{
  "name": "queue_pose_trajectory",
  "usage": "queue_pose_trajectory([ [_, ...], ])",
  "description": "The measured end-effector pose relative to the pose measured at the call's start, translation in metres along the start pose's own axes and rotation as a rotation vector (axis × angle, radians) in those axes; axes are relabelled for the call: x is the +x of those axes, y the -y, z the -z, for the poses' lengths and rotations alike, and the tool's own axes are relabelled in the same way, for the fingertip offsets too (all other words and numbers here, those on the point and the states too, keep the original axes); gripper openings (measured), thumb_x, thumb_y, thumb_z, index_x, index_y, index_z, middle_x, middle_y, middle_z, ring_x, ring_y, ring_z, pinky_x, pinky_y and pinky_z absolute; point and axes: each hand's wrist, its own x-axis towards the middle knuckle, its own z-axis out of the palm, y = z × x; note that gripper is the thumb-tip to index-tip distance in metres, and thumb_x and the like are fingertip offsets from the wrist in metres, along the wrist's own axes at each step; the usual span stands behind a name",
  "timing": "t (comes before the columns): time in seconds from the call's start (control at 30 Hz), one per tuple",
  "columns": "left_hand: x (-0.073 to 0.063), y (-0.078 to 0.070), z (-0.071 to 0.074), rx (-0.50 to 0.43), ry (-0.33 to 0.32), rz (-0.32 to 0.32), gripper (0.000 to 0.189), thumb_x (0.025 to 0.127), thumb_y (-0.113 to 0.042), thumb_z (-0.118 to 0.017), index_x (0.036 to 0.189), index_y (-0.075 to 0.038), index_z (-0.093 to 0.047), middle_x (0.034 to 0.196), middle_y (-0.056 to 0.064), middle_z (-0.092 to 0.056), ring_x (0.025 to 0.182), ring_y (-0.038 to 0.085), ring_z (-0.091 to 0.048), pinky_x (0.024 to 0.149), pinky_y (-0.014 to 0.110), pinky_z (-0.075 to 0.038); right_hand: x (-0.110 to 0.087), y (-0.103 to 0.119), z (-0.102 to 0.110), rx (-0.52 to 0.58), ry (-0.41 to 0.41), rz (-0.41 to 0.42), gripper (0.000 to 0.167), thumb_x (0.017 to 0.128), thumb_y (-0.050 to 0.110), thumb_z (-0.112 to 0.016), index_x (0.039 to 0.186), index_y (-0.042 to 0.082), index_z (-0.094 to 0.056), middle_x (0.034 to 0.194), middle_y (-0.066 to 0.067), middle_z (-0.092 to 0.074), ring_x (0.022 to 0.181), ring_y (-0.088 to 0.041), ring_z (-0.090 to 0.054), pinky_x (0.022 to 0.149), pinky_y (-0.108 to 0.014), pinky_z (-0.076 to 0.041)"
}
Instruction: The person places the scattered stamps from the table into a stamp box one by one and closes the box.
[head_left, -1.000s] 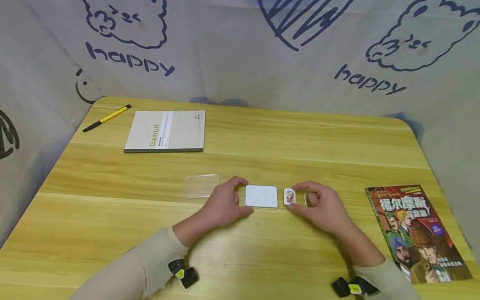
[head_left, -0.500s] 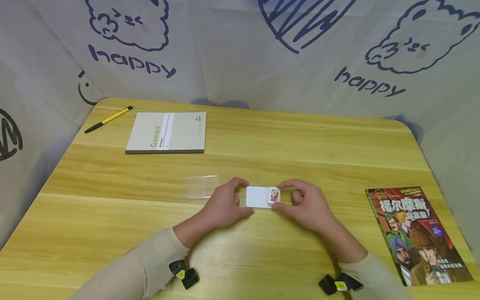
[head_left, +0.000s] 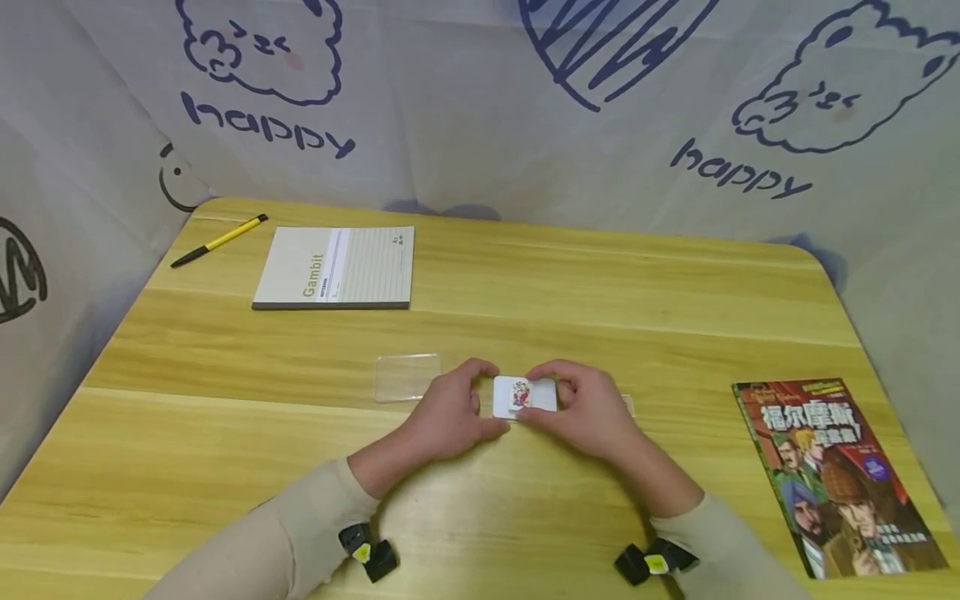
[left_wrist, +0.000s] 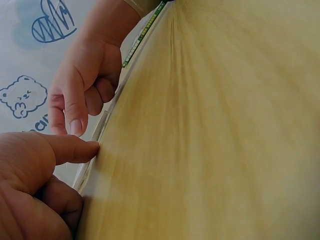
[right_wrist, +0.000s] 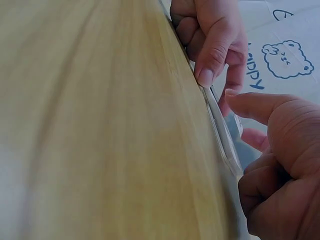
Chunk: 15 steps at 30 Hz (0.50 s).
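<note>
Near frame centre, the left hand [head_left: 452, 414] grips the left end of the white plate [head_left: 543, 395], long axis left to right. Over the plate's middle, contact unclear, is the small picture-printed card [head_left: 521, 394], long axis up-down, pinched by the right hand [head_left: 588, 410].

A pale yellow wood-grain table [head_left: 480, 517] with rounded far corners carries a flat white rounded rectangle [head_left: 542, 395]. From this, a transparent rectangular sheet [head_left: 407, 377] lies at nine o'clock, a beige-grey "Gambit" notebook [head_left: 333, 267] at ten, a yellow-and-black pen [head_left: 220, 241] beyond it, and a colourful illustrated paperback [head_left: 840, 479] between three and four.
</note>
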Motion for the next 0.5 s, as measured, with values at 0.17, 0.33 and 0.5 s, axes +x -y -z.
queue_pose_trajectory([
  [0.17,0.0,-0.0001,0.0,-0.009,0.005,0.003,0.067,0.077,-0.014,-0.086,0.133,-0.001,-0.053,0.065,0.001,-0.051,0.051,0.009,-0.043,0.045,0.025,-0.036,0.0037,0.0015,-0.0042,-0.01,0.011,-0.002,0.041,0.072,0.028,-0.092,0.107,0.015,-0.075,0.054,0.006,-0.031,0.051,-0.009,-0.03,0.048,-0.024,-0.031],
  [0.33,0.0006,0.0002,-0.0003,-0.003,0.004,0.0,0.066,0.077,-0.015,-0.086,0.133,-0.001,-0.053,0.064,0.0,-0.05,0.051,0.009,-0.043,0.045,0.026,-0.036,0.0064,0.0024,-0.0059,-0.036,0.03,-0.017,0.043,0.07,0.029,-0.093,0.107,0.016,-0.075,0.056,0.006,-0.031,0.054,-0.01,-0.034,0.05,-0.024,-0.035],
  [0.5,0.0012,0.0006,-0.0001,0.004,0.003,-0.003,0.066,0.078,-0.015,-0.086,0.133,-0.001,-0.053,0.064,0.0,-0.05,0.051,0.009,-0.043,0.045,0.026,-0.036,0.008,0.0024,-0.0058,-0.044,0.046,-0.031,0.044,0.069,0.029,-0.094,0.107,0.016,-0.075,0.06,0.005,-0.04,0.061,-0.013,-0.047,0.054,-0.026,-0.042],
])
